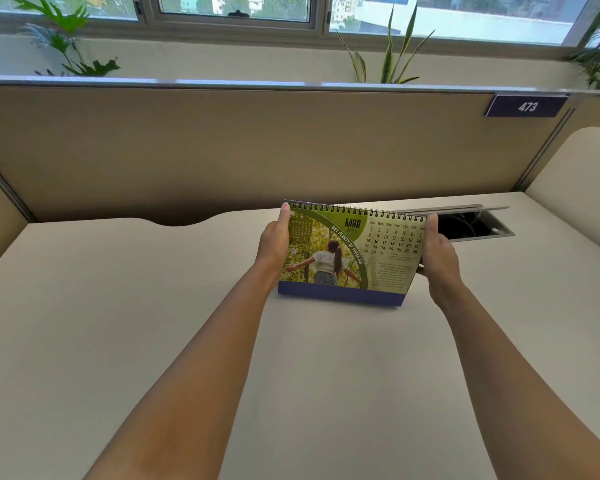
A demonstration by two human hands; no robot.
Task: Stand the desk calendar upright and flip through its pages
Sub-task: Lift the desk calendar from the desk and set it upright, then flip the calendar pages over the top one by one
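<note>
The desk calendar [352,252] stands upright on the pale desk [153,306], near the middle. It is spiral-bound along the top, has a blue base strip, and shows a green page marked MAR 2026 with a photo of a person among trees. My left hand [274,242] grips its left edge, thumb on the top corner by the spiral. My right hand [439,252] holds the right edge, fingers behind the page. The calendar's back is hidden.
An open cable hatch [475,223] with a raised grey lid lies in the desk just behind my right hand. A tan partition [222,143] with a sign reading 473 [527,106] closes the back. Plants [385,53] stand beyond it under windows.
</note>
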